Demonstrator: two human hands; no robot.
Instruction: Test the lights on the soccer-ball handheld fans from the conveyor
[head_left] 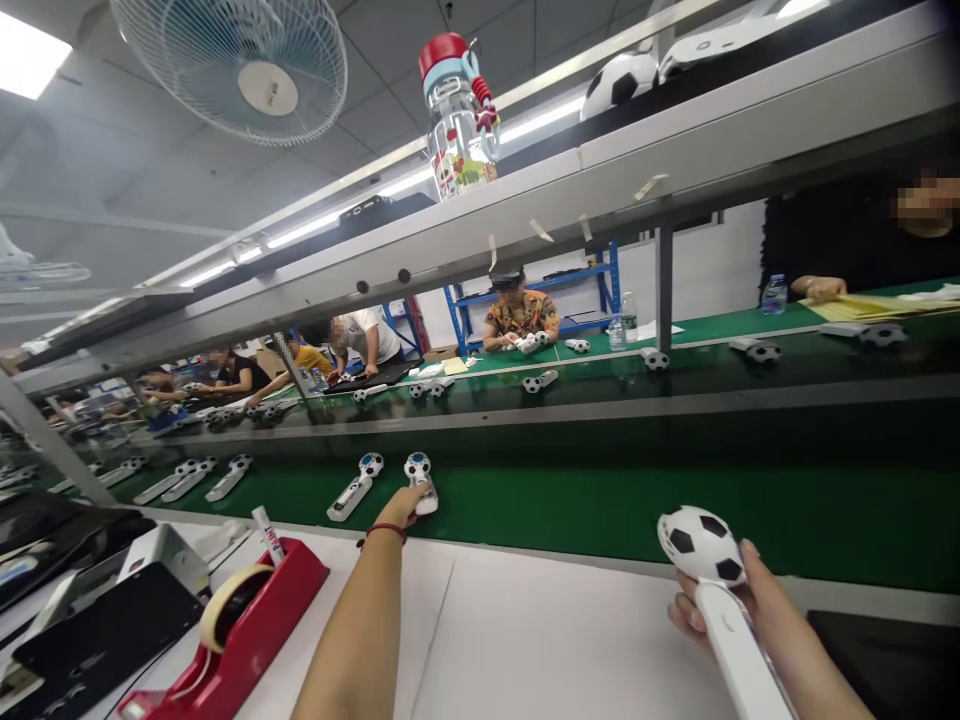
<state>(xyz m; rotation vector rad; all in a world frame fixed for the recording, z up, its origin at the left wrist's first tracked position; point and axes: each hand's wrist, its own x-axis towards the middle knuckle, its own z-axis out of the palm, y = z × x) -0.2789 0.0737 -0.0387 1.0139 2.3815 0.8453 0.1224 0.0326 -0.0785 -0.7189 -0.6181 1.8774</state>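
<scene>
Your right hand [772,630] is clamped around a white handle [731,640] with a soccer-ball head [701,545], over the white tabletop [540,640]. Well apart, your left hand [401,505] grasps a matching soccer-ball handle [421,485] at the near edge of the green conveyor belt [600,520], near a red tape dispenser [240,620].

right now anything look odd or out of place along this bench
Yes: strips of masking tape jut out at uneven angles from the grey shelf edge above the green conveyor belt, so they look loose and untidy.
</scene>
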